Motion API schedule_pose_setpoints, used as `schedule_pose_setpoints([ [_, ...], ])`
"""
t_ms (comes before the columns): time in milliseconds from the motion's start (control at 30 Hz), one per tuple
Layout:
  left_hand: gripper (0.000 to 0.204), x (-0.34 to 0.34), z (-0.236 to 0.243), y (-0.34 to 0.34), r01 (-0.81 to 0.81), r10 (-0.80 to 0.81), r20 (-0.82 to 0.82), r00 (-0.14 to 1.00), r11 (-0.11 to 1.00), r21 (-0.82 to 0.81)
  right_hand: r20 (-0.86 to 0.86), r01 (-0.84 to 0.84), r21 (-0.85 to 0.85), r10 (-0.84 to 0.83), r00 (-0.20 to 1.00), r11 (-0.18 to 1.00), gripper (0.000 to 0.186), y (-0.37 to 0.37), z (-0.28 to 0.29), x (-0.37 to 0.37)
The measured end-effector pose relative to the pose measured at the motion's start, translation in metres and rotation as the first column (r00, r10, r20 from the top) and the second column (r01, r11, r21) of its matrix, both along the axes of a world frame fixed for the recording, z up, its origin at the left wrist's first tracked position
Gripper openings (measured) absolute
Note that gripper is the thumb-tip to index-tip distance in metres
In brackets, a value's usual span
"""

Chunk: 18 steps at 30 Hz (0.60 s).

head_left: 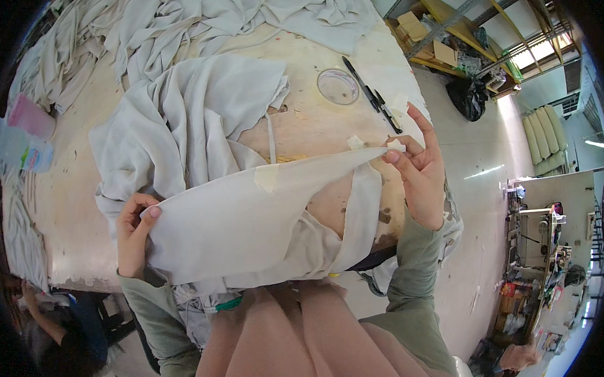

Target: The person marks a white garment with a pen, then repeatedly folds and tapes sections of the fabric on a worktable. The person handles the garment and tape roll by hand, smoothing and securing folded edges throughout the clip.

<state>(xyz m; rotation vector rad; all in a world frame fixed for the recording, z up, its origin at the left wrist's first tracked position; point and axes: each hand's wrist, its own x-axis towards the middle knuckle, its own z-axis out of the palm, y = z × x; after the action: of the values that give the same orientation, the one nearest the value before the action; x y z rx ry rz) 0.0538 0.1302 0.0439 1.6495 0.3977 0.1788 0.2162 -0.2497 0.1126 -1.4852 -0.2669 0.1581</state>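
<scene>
A pale grey piece of fabric [226, 232] is stretched between my hands near the table's front edge. My left hand [135, 235] pinches its left edge between thumb and fingers. At the far right end, my right hand [421, 170] grips the narrow tip with thumb and fingers, the index finger raised. A small whitish scrap [395, 146] shows at those fingertips. One cream tape piece [266, 179] is stuck on the stretched fabric. Another tape piece [356, 144] lies just beyond its upper edge. The fabric's lower part hangs over my lap.
Bunched grey cloth [177, 116] lies behind the stretched fabric, with a larger heap [222, 13] farther back. A tape roll [338, 86] and two black pens [360, 83] lie right of centre. Plastic containers [29, 133] stand at left. Another person's arm [42, 319] shows lower left.
</scene>
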Motion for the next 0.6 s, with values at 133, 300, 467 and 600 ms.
schedule_pose_setpoints([
  [133, 0.014, 0.0, 0.0, 0.0, -0.028, 0.028, -0.008, 1.0, 0.999, -0.03, 0.035, 0.09, 0.006, -0.09, 0.995, 0.996, 0.064, 0.007, 0.009, -0.005],
  [300, 0.013, 0.002, -0.002, -0.002, -0.003, 0.003, 0.01, 1.0, 1.0, 0.011, 0.152, 0.149, -0.044, -0.141, 0.978, 0.988, 0.056, 0.023, 0.02, 0.006],
  [467, 0.013, 0.003, -0.001, -0.002, -0.016, 0.016, -0.012, 1.0, 0.998, 0.064, 0.181, 0.115, 0.047, -0.121, 0.976, 0.992, 0.055, 0.046, 0.031, 0.023],
  [600, 0.014, 0.003, 0.0, -0.002, -0.02, 0.02, 0.0, 1.0, 0.999, 0.041, 0.228, 0.091, 0.043, -0.099, 0.969, 0.995, 0.057, 0.054, 0.039, 0.03],
])
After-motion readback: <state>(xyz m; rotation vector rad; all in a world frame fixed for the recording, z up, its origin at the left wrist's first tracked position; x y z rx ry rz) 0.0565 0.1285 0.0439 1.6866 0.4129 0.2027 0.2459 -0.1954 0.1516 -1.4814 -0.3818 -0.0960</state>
